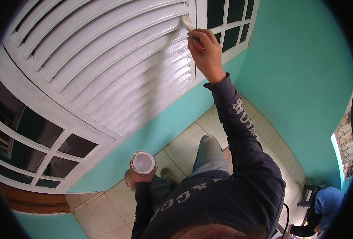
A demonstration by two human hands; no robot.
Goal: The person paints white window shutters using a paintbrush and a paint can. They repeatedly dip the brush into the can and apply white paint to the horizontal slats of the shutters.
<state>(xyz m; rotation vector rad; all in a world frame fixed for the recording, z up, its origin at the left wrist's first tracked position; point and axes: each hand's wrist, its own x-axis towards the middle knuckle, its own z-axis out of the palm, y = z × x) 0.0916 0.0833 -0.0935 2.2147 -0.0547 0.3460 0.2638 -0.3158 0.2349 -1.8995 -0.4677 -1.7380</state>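
Observation:
My right hand (207, 53) grips a paintbrush (188, 24) by its handle, whose red end shows below the fingers. Its bristles touch the right end of a slat on the white louvered wooden shutter (128, 62). The lower slats shine as if wet, and a shadow falls across them. Low in front of me, my left hand (143, 176) holds an open can of white paint (143, 162) upright from beneath and around its sides. How full the can is cannot be told.
White-framed glass panes (42, 149) flank the shutter at left, with more panes (231, 27) at right. Turquoise walls (296, 74) surround a tiled floor (182, 140). At lower right, a person in blue (328, 200) is near a dark plastic stool (308, 195).

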